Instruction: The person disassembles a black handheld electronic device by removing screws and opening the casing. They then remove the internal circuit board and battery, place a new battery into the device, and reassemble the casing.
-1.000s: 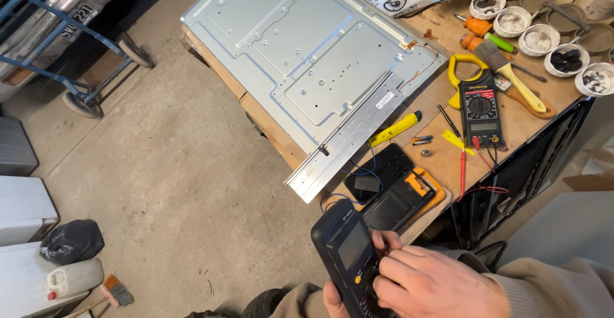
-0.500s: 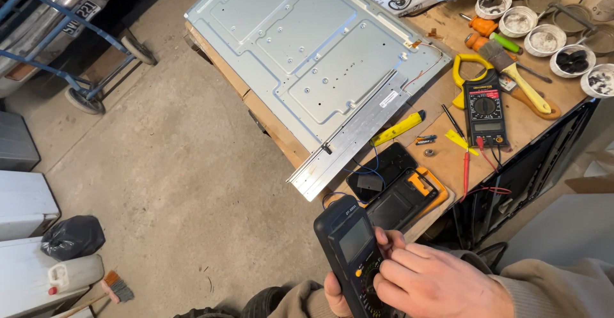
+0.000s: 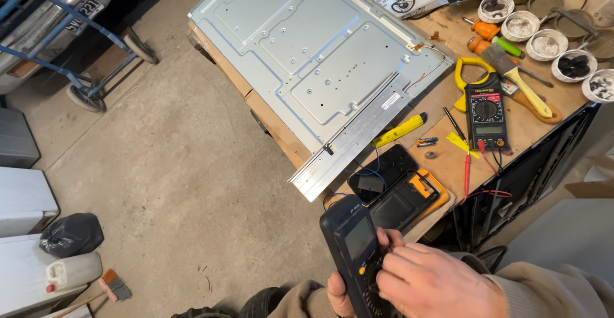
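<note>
A black handheld multimeter point(image 3: 350, 241) with a grey screen is at the bottom middle of the view. My left hand point(image 3: 339, 294) grips it from underneath, only the thumb and a bit of palm showing. My right hand point(image 3: 430, 281) lies over its lower face with fingertips on the dial. Blue and black wires run from the meter up to a large grey metal display back panel point(image 3: 313, 56) lying flat on the wooden workbench point(image 3: 537, 126).
On the bench lie a second multimeter point(image 3: 487, 111) with red probe leads, a yellow tester point(image 3: 399, 130), a black-and-orange case point(image 3: 409, 195), a paintbrush point(image 3: 519, 79) and several small cups point(image 3: 545, 43). A blue trolley point(image 3: 83, 56), black bag point(image 3: 71, 233) and white canister point(image 3: 67, 272) stand on the concrete floor.
The view has shifted slightly, so the meter and hands sit a little further right in the picture. My right hand's fingers stay on the dial; the grip is the same.
</note>
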